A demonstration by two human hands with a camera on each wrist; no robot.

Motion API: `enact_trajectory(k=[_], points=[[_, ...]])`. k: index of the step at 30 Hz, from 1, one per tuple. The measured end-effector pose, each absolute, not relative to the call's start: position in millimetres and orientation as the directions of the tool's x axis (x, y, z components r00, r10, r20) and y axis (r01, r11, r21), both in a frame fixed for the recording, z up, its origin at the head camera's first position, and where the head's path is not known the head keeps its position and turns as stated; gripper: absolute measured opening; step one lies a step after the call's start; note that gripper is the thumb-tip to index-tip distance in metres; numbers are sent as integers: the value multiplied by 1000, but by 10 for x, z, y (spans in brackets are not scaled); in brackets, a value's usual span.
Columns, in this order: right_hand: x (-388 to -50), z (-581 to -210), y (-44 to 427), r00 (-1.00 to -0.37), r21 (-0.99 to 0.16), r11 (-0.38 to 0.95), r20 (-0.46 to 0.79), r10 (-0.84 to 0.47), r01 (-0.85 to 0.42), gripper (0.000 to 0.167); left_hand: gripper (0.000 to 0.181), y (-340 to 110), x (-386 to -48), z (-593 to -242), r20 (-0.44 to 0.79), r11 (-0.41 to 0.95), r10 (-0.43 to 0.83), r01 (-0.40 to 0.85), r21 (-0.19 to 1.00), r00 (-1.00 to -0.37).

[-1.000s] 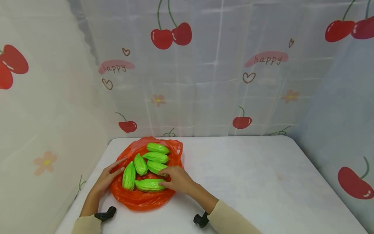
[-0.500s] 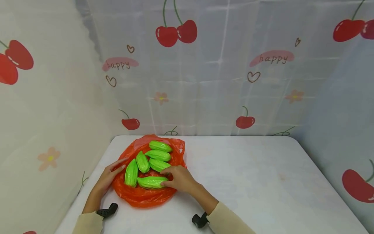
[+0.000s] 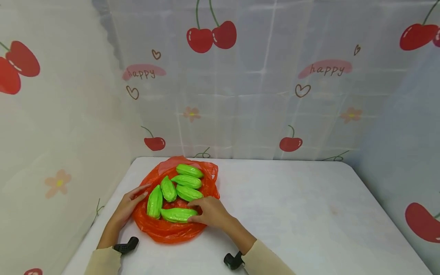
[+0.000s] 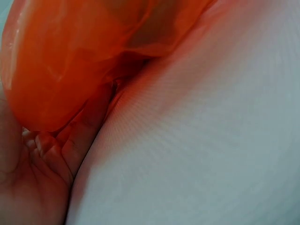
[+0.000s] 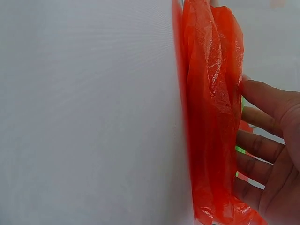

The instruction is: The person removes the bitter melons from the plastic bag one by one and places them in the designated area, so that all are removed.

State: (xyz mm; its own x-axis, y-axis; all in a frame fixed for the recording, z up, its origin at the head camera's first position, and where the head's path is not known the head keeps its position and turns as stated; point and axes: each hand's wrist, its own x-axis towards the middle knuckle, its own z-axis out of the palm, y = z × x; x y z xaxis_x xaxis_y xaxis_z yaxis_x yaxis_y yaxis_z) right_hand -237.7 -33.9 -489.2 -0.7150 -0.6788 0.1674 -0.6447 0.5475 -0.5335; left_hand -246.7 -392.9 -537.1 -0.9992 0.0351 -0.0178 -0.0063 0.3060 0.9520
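Several bright green bitter melons, ridged and glossy, lie in an opened orange-red plastic bag [image 3: 165,233] at the left of the table. My right hand [image 3: 214,214] reaches over the bag's right rim. Its thumb and fingertips lie around the right end of the nearest bitter melon [image 3: 175,215]. My left hand [image 3: 125,208] rests against the bag's left side, fingers extended along the rim, beside an upright-lying bitter melon [image 3: 155,202]. In the left wrist view bag film [image 4: 61,61] covers part of the left fingers. The right wrist view shows the bag's side [image 5: 211,112] before the right fingertips.
A white table [image 3: 292,214] extends far to the right of the bag. Behind it hangs a pale curtain [image 3: 240,95] printed with cherries, and similar sheets stand at both sides. Each wrist carries a black camera mount, such as the left one [image 3: 126,245].
The head view has shifted slightly, so the scene sits a little further right. Both hands keep nearly the same places on the bag and at the near bitter melon.
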Motion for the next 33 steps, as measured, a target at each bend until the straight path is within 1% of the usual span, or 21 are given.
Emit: enact_trajectory(k=[6, 11, 22, 30, 33], points=[[-2376, -4898, -339, -703, -515, 548, 162, -692, -659, 43, 55, -3921, -2478, -5351, -9, 291, 45, 4, 957, -999], [-2376, -4917, -340, -696, -509, 546, 159, -700, -665, 43, 55, -3926, -2467, -5378, -3, 311, 29, 6, 950, -1000], [-2369, -4878, -307, -695, -558, 512, 175, -697, -653, 40, 56, -3935, -2422, -5400, -4, 334, 16, 1, 943, -1000], [-2395, -4754, -250, -725, -598, 515, 168, -669, -614, 42, 56, -3919, -2442, -5364, -2, 351, 14, 3, 936, -1000], [-2391, -4723, -238, -725, -615, 503, 169, -668, -607, 43, 55, -3928, -2437, -5384, 7, 353, 14, 11, 936, -1000]])
